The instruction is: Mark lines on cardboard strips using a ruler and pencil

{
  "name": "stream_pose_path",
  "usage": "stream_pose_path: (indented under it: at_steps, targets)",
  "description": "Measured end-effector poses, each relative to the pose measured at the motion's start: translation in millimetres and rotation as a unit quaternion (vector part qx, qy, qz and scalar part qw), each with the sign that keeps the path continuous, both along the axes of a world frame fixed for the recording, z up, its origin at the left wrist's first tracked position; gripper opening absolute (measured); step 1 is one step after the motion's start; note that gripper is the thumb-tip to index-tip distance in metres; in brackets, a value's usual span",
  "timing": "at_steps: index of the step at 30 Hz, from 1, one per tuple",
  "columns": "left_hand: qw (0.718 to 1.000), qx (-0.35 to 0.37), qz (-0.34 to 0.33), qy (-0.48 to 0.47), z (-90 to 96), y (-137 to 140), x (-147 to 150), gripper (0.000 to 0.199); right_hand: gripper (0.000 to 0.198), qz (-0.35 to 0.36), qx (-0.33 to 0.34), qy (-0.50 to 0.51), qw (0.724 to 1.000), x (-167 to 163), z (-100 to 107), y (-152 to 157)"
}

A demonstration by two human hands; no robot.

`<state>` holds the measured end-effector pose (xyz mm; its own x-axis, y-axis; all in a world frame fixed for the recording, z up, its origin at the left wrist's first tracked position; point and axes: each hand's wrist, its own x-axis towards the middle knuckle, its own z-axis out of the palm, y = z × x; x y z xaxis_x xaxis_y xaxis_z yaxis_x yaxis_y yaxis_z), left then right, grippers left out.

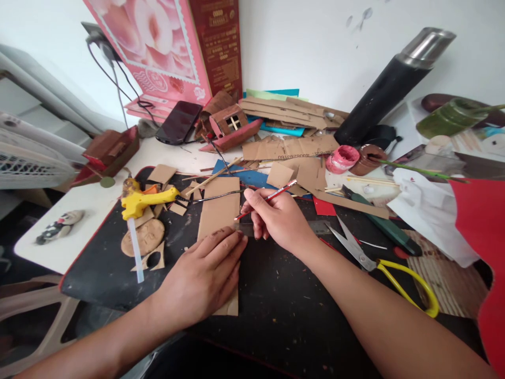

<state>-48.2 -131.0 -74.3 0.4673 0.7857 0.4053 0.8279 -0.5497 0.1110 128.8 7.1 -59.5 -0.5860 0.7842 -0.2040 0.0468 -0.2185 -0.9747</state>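
Note:
My right hand (pixel 282 216) is closed around a red pencil (pixel 276 193), its tip low over the right edge of a cardboard strip (pixel 219 202). My left hand (pixel 207 268) lies flat on that strip, fingers stretched out together and pressing down. The fingertips touch the end of a thin grey ruler (pixel 319 227), which runs right beneath my right hand; its middle is hidden. Dark smudges mark the fingertips. The strip lies on a black mat (pixel 276 316), partly covered by my left hand.
A yellow glue gun (pixel 148 200) and a round cardboard disc (pixel 142 237) lie at left. Scissors (pixel 355 247) and a green utility knife (pixel 381 221) are at right. Behind are cardboard scraps, a small boat model (pixel 232 129), paint jars (pixel 342 159) and a black flask (pixel 386 92).

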Motion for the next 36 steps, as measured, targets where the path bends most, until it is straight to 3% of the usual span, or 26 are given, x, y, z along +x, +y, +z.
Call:
stream_pose_path:
  at_steps: [36]
  targets:
    - [1.0, 0.011, -0.003, 0.007, 2.8, 1.7, 2.3, 0.035, 0.048, 0.006, 0.032, -0.017, 0.999, 1.2, -1.1, -0.6]
